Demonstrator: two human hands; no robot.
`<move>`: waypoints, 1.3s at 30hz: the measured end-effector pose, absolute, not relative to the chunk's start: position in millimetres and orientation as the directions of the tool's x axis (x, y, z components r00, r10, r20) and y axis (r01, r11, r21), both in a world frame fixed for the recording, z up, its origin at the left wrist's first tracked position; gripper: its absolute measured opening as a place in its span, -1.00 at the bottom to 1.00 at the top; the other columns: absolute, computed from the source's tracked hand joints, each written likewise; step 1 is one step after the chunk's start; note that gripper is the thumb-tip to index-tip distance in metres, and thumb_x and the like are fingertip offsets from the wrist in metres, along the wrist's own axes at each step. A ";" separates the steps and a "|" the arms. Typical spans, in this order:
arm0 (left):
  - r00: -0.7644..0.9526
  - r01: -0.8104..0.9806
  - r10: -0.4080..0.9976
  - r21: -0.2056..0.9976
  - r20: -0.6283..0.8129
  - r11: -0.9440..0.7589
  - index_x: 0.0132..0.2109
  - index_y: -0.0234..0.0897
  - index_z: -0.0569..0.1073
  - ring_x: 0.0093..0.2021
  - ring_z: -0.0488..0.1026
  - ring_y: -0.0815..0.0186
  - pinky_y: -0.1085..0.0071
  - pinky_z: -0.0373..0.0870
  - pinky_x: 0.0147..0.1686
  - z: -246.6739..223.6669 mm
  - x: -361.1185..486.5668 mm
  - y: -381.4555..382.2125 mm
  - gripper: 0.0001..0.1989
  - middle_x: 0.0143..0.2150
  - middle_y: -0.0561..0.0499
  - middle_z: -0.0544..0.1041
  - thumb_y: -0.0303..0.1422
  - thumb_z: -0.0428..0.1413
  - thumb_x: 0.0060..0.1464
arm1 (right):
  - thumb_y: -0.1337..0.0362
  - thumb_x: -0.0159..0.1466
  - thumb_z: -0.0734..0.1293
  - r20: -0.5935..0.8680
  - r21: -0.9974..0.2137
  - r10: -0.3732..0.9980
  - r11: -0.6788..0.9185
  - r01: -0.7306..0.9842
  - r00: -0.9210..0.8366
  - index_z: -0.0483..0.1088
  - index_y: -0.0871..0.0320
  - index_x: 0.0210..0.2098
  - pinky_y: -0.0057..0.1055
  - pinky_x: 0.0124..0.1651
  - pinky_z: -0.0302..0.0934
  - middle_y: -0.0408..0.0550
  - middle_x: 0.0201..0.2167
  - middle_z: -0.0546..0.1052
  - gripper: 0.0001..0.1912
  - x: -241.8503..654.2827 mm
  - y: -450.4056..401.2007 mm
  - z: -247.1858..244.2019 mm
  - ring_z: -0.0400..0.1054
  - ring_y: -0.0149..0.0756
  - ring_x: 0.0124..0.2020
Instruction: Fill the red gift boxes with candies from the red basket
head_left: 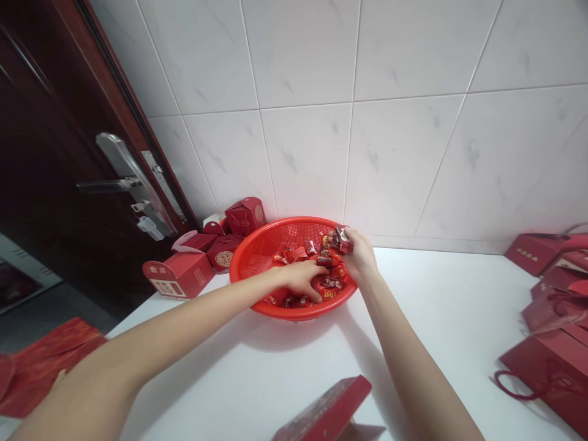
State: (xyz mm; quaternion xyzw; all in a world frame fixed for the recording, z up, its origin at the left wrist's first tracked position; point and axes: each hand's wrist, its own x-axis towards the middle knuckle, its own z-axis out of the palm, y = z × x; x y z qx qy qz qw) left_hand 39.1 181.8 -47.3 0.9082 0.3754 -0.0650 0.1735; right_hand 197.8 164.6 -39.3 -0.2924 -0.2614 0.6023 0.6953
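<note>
A round red plastic basket [243, 260] with mesh sides stands on the white table near the tiled wall. Several wrapped candies [296, 254], red and dark brown, lie in it. My left hand [305, 278] reaches into the basket over the candies, its fingers apart and touching the pile. At the basket's right rim is my right hand [361, 251], closed around dark-wrapped candies [340, 237]; how many it holds cannot be made out.
Red gift boxes [179, 275] stand left of the basket. More red boxes [558, 306] line the table's right side. A red box [321, 416] is at the near edge, and a red bag [50, 361] at lower left. A dark door [59, 122] is at left.
</note>
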 end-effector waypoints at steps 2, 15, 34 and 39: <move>0.702 0.711 0.671 0.299 -0.239 -0.637 0.07 -0.34 0.53 -0.15 0.52 0.10 0.35 0.39 -0.19 -48.5 41.2 182.6 -0.48 -0.07 -0.16 0.59 -0.24 0.26 -0.06 | 0.36 0.24 0.37 0.008 -0.720 0.991 0.100 -0.687 0.137 0.38 0.15 -0.48 -0.48 -0.40 0.38 -0.09 -0.53 0.61 -0.84 197.6 165.3 -39.9 0.48 -0.35 -0.49; 0.609 0.504 0.790 0.804 -0.073 -0.315 -0.41 -0.32 0.54 -0.37 0.42 0.33 0.42 0.35 -0.30 -27.2 25.6 196.2 -0.69 -0.45 0.06 0.52 -0.14 0.16 0.07 | 0.32 0.19 0.43 0.024 -0.715 0.991 0.108 -0.691 0.130 0.39 0.13 -0.48 -0.44 -0.35 0.42 -0.10 -0.52 0.60 -0.84 198.5 166.9 -41.6 0.49 -0.32 -0.46; 0.451 0.103 0.878 0.968 0.160 -0.229 -0.28 -0.35 0.52 -0.25 0.55 0.25 0.26 0.46 -0.09 -30.5 23.5 208.7 -0.50 -0.31 -0.02 0.62 0.03 0.33 -0.12 | 0.38 0.14 0.43 0.045 -0.782 0.993 0.105 -0.615 0.113 0.47 0.15 -0.49 -0.47 -0.34 0.33 -0.16 -0.52 0.58 -0.90 196.0 166.8 -42.0 0.45 -0.37 -0.46; 0.462 0.107 0.871 0.964 0.167 -0.242 -0.24 -0.35 0.53 -0.22 0.55 0.24 0.24 0.45 -0.05 -29.5 23.3 207.4 -0.51 -0.28 -0.02 0.62 0.01 0.32 -0.11 | 0.33 0.11 0.48 0.035 -0.820 0.999 0.052 -0.570 0.039 0.44 0.16 -0.53 -0.47 -0.47 0.24 -0.21 -0.62 0.50 -0.84 197.5 167.6 -45.4 0.33 -0.40 -0.58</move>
